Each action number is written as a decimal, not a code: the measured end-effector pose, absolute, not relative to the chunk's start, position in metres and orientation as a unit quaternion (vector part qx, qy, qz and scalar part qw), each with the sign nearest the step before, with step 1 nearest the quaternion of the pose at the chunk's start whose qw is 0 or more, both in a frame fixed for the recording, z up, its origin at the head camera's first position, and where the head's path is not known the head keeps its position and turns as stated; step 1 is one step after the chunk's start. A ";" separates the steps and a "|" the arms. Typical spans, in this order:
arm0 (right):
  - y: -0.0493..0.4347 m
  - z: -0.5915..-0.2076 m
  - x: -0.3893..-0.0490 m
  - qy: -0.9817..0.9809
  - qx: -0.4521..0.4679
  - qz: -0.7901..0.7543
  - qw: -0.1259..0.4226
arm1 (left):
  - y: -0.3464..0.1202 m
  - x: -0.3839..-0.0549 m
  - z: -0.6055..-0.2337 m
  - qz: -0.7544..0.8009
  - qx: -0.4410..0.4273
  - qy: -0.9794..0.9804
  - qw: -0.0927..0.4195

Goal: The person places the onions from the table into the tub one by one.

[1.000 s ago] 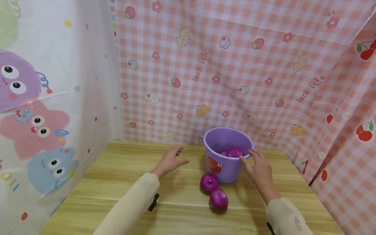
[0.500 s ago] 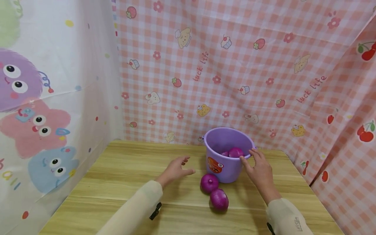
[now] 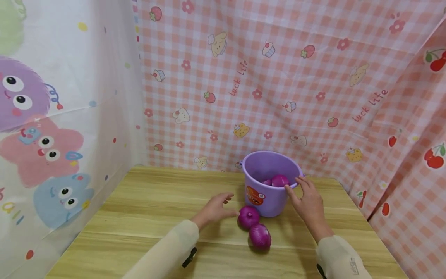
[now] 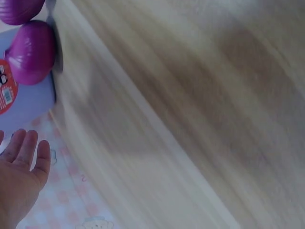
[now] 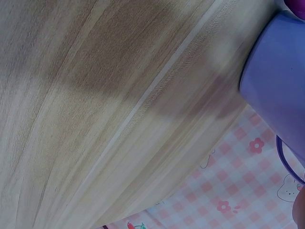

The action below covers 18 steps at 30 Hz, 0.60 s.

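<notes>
A purple bucket [image 3: 270, 201] with a red-orange label stands upright toward the back of the table, with red onions [image 3: 280, 180] inside. My right hand [image 3: 308, 203] holds its right rim, thumb at the front and fingers by the handle joint. Before the bucket lie two more red onions: one [image 3: 248, 217] close to its base, the other [image 3: 260, 236] nearer me, against the first. My left hand [image 3: 216, 209], fingers spread and thumb pointing right, hovers just left of the first onion, thumb tip right at its side. The left wrist view shows that hand [image 4: 21, 176] with nothing in it.
The wood-grain table [image 3: 146, 217] reaches back to a pink checked curtain [image 3: 195, 89]. A white cartoon curtain [image 3: 101, 77] hangs on the left. In the right wrist view, the bucket's thin purple handle [image 5: 282, 157] hangs down its side.
My left hand has moved right and toward me, up to the onion beside the bucket. The right hand, bucket and onions have stayed in place.
</notes>
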State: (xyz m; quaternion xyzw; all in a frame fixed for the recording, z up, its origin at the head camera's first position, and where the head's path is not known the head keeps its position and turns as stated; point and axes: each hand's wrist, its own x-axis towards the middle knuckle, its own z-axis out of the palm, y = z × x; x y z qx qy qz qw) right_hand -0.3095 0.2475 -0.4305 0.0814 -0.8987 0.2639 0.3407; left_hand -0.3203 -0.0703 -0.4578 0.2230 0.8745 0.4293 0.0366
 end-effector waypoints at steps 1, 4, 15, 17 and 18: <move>0.248 -0.431 -0.309 -0.898 0.082 0.264 0.342 | -0.069 -0.320 -0.459 0.426 0.224 0.876 0.039; 0.248 -0.430 -0.309 -0.897 0.083 0.265 0.345 | -0.064 -0.318 -0.462 0.418 0.228 0.879 0.043; 0.247 -0.429 -0.309 -0.896 0.083 0.267 0.344 | -0.045 -0.314 -0.476 0.413 0.222 0.882 0.052; 0.247 -0.429 -0.309 -0.895 0.084 0.267 0.347 | -0.042 -0.314 -0.479 0.409 0.229 0.882 0.047; 0.247 -0.429 -0.309 -0.894 0.084 0.267 0.348 | -0.041 -0.315 -0.481 0.406 0.232 0.883 0.044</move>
